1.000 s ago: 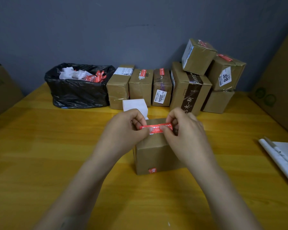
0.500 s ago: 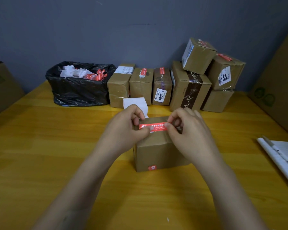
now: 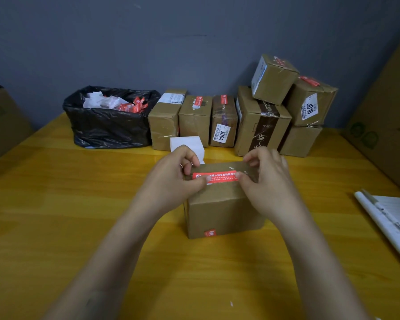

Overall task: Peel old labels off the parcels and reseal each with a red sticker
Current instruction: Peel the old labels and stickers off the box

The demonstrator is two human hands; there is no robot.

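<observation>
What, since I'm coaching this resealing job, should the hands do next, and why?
Probably smooth the red sticker down with both thumbs: the left hand and right hand pinch its ends, and it lies across the top of the parcel near its front edge.

Findings: white Chinese print is running along the red paper sticker [image 3: 217, 176] atop the brown cardboard parcel [image 3: 222, 213] at the middle of the yellow wooden desk [image 3: 79, 204]. The exposed part is apparently reading 确认封签完好再签. The left hand [image 3: 171, 179] and right hand [image 3: 268, 183] are covering its ends.

The small red square sticker [image 3: 209, 233] on the parcel's front is carrying illegible print.

Along the desk's far edge:
- The white label [image 3: 222, 134] on the tape-wrapped brown carton [image 3: 224, 116] is showing "25-3" and "3004".
- The white tag [image 3: 309, 109] on the stacked brown carton [image 3: 321, 95] is showing "3018" or "J018".
- The dark brown tape band [image 3: 263, 132] is showing 一斯.
</observation>
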